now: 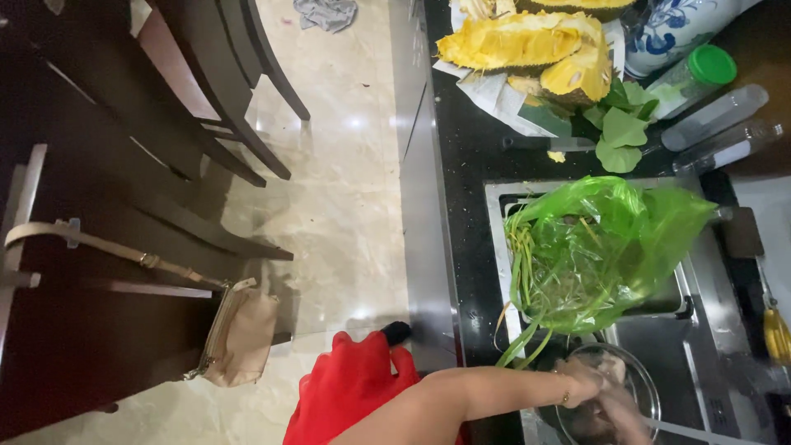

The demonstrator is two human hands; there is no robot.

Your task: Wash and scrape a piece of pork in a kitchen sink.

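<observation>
Both hands reach into a clear round glass bowl in the steel sink, blurred so their grip can't be told, beside a green plastic bag of stalks

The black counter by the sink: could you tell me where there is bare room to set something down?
Free: the black counter strip between its floor-side edge and the sink, below the jackfruit pieces. Crowded: the far end, with jackfruit, green leaves and bottles. The green bag fills the sink; a hand is in the glass bowl.
</observation>
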